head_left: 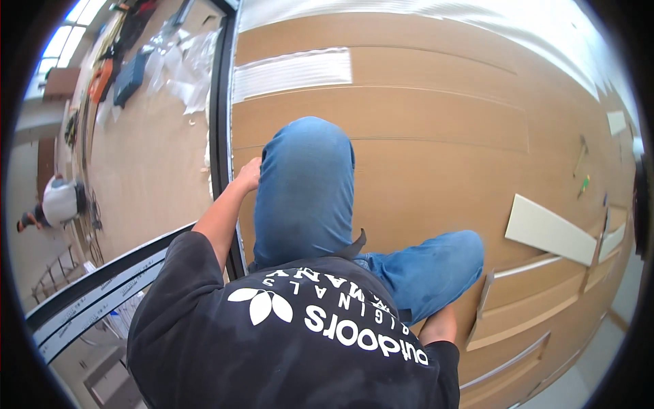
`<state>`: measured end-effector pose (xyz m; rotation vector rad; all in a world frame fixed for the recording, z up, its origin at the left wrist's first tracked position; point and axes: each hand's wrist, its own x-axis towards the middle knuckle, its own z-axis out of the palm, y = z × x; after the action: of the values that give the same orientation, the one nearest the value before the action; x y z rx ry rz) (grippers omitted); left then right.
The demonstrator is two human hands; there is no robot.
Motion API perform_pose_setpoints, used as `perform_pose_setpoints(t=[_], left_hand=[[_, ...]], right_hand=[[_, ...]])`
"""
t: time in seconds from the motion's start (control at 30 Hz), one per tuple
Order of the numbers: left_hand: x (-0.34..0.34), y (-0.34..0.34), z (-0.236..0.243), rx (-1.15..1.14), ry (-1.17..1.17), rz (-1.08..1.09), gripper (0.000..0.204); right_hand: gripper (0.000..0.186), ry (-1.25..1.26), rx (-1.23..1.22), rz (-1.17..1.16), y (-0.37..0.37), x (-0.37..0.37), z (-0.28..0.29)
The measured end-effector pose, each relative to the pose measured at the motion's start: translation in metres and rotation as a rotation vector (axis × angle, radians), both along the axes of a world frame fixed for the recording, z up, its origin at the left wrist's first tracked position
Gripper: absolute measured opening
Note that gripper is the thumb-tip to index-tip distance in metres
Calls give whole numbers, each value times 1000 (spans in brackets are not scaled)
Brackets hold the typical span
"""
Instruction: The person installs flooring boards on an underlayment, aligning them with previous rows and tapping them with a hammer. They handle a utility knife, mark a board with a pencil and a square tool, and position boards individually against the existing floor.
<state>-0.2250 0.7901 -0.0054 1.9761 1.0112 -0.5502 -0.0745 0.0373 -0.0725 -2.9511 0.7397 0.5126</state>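
Note:
My left hand [252, 174] is beside my raised left knee, close to the inner edge of a dark frame [221, 109]. My knee covers most of its fingers, so whether it holds anything is hidden. Of my right arm only a short piece of forearm [439, 326] shows, below my bent right leg; the hand itself is hidden. Under and ahead of my legs spread large brown cardboard-like sheets [422, 177], with a white ribbed strip [293, 73] among them near the frame.
A pale tapered board [550, 228] and folded brown panels [524, 303] lie at the right, with a small green-handled tool [584, 185] beyond. Left of the frame are clear plastic wrapping [180, 71], a blue case [129, 80] and another person [61, 201].

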Motion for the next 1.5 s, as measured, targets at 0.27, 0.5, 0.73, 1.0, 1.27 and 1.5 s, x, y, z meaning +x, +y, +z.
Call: perform_pose_setpoints(t=[0.27, 0.5, 0.73, 1.0, 1.27, 1.5], left_hand=[[-54, 44, -5, 270, 29, -82, 44], [-17, 29, 9, 163, 1, 50, 47], [-25, 23, 12, 108, -51, 64, 54], [-47, 12, -15, 46, -30, 202, 53], [-25, -1, -40, 13, -90, 180, 53], [-98, 47, -67, -136, -247, 498, 53]], right_hand=[[39, -1, 57, 144, 66, 3, 2], [40, -37, 36, 257, 80, 15, 12], [41, -87, 86, 375, 103, 20, 6], [42, -228, 212, 553, 116, 21, 12], [29, -385, 130, 370, 65, 205, -14], [22, -376, 333, 559, 205, 297, -10]])
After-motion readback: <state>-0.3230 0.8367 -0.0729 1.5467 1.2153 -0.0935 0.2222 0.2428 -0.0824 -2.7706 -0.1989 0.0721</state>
